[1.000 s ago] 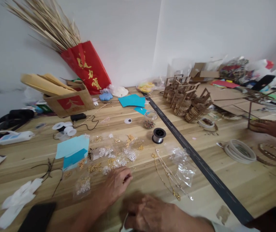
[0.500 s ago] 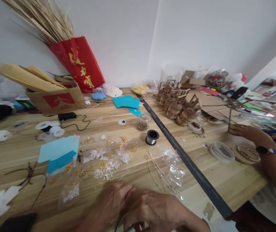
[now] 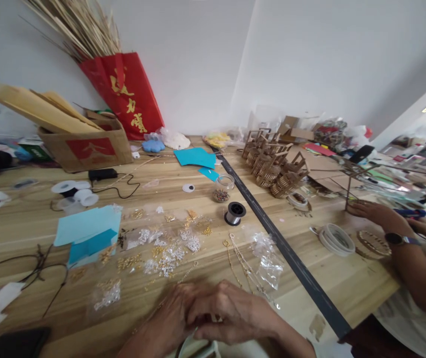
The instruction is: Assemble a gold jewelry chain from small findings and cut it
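Note:
At the table's near edge, my left hand [image 3: 173, 308] and my right hand [image 3: 233, 313] meet with fingers curled inward. What they pinch, if anything, is hidden between the fingers. Just beneath them shows part of a pale thing with a dark curved rim [image 3: 200, 348], too cut off to name. Beyond my left hand lie small bags and piles of clear beads [image 3: 170, 259] and gold findings [image 3: 130, 262]. Fine gold and silver chains [image 3: 244, 266] stretch beyond my right hand, beside a crumpled clear plastic bag [image 3: 268, 263]. A spool of thin wire [image 3: 235, 214] stands farther back.
Blue paper sheets [image 3: 89, 228] and black cords [image 3: 39, 266] lie left. A dark strip [image 3: 283, 243] crosses the table. Small bamboo baskets [image 3: 276, 166] stand back right, near rolls of tape [image 3: 335, 239]. At right, a co-worker's hand [image 3: 371, 211] rests by a thin frame.
My hands stay together; the right fingers have curled and shifted slightly. The view has moved a little. The co-worker's hand stays by the frame.

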The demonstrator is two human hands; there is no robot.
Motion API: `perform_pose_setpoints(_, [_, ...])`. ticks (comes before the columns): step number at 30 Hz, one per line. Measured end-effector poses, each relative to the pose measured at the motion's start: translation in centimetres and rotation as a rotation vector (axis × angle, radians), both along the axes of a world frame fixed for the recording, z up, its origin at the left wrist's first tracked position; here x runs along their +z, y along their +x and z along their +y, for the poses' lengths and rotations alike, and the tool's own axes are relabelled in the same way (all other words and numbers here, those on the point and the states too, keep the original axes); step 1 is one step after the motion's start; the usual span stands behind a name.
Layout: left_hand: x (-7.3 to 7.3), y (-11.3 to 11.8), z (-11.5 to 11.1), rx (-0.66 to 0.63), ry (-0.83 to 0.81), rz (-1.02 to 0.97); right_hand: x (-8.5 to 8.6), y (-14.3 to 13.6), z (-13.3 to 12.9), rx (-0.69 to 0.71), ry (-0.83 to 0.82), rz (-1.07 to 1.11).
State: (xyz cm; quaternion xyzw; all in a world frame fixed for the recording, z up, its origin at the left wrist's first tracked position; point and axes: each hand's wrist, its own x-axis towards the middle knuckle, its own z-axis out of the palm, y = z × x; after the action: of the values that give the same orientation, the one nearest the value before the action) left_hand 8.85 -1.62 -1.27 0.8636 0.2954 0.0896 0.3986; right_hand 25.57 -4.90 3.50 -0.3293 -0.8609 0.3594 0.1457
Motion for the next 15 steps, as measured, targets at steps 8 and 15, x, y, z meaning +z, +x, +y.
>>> perform_pose_setpoints(8, [0.04,0.10,0.22,-0.013,-0.016,-0.036,-0.81,0.01,0.67,-0.061,-0.090,0.132])
perform_pose_setpoints(15, [0.62,0.20,0.34,0.003,-0.082,-0.018,-0.91,0.03,0.81,-0.081,-0.133,0.143])
